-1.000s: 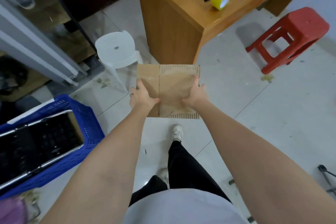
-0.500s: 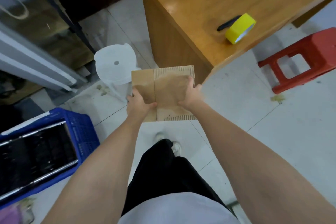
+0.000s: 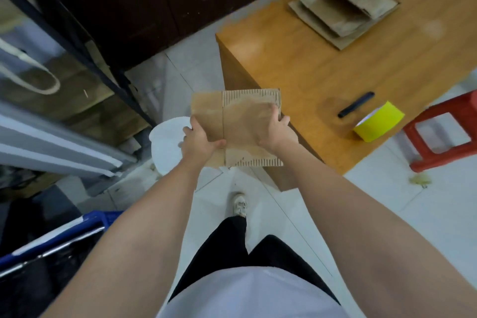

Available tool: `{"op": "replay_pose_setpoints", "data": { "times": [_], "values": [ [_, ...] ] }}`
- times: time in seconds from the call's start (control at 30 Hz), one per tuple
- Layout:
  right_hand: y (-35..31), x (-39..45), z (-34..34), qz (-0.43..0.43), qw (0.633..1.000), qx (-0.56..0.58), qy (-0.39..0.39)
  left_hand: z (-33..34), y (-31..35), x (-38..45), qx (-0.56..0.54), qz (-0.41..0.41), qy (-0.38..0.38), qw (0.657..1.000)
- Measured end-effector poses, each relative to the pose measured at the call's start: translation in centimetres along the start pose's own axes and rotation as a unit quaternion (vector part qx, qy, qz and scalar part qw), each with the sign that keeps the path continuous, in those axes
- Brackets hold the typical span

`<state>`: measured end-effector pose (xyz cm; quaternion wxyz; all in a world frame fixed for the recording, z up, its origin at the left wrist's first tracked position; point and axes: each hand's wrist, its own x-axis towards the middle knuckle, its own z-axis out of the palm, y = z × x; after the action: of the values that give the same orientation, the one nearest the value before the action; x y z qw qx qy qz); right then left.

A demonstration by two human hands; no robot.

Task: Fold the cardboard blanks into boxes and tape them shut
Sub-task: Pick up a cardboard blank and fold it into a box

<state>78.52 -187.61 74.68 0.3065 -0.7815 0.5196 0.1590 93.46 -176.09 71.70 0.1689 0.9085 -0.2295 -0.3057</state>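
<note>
Fingers of both hands curl round the side edges of a flat brown corrugated cardboard blank (image 3: 240,124), thumbs lying on its upper face. Gripping the left edge is the left hand (image 3: 200,141); the right hand (image 3: 275,130) grips the right edge, and the blank hangs in the air between them, above the white tiled floor (image 3: 387,214) and just in front of the corner of an orange-brown wooden table (image 3: 322,64). On that table lie a stack of more flat brown cardboard pieces (image 3: 344,9), a roll of yellow tape (image 3: 378,121) near the front edge, and a slim black pen-like object (image 3: 356,104) just beside the roll. A red plastic stool (image 3: 444,131) stands to the right of the table, a white plastic stool (image 3: 166,144) lies partly hidden behind the left hand, and a blue plastic crate (image 3: 100,217) sits at lower left.
</note>
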Motion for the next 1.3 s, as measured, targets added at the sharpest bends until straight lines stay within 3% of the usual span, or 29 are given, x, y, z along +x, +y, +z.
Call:
{"op": "replay_pose_setpoints", "data": {
  "times": [0.47,0.87,1.1,1.3],
  "values": [
    [-1.7,7.1,-7.8,0.041,0.996,0.077,0.031,-4.8,9.8,9.6,0.064,0.112,0.009,0.992],
    [2.1,12.2,-12.5,0.057,0.988,0.136,0.046,-3.2,17.9,13.4,0.106,0.143,-0.003,0.984],
    [4.7,13.3,-11.3,0.11,0.978,0.176,0.016,0.2,19.7,13.1,0.101,0.118,-0.009,0.988],
    [5.4,13.9,-10.8,0.107,0.976,0.188,0.009,0.9,20.5,14.1,0.147,0.104,0.014,0.984]
  ]
}}
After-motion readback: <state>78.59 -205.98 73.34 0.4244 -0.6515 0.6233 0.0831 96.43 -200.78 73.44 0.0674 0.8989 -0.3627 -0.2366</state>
